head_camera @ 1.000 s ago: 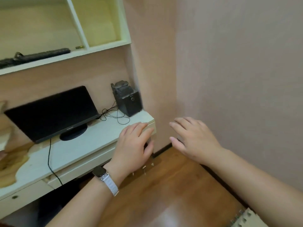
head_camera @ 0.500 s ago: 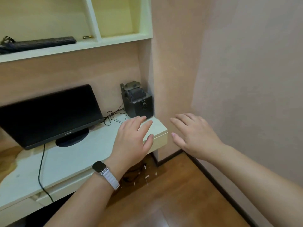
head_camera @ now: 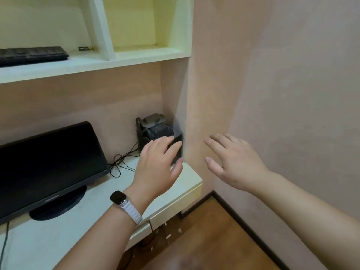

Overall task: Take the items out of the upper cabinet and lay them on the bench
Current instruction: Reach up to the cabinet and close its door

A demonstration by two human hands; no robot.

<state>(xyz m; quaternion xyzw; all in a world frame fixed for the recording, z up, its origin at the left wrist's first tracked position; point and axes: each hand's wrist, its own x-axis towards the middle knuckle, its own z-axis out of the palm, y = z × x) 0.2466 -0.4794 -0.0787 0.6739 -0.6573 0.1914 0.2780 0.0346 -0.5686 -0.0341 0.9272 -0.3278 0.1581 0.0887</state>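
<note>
Both hands, left hand (head_camera: 155, 164) and right hand (head_camera: 233, 162), are empty with spread fingers (head_camera: 169, 141), raised over the white wooden desk (head_camera: 187, 178), probably to reach up; the flat black keyboard (head_camera: 33, 55) and small battery (head_camera: 85, 48) wait on the upper pale-green cabinet shelf (head_camera: 136, 59).

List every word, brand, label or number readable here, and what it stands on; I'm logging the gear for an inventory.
None can be read.
Monitor: a small mark on the lower bezel, too blurred to read.
Battery on the upper cabinet shelf: label too small to read.
Keyboard: key legends blurred.
Watch: screen dark.
Black speaker: no marking legible.
</note>
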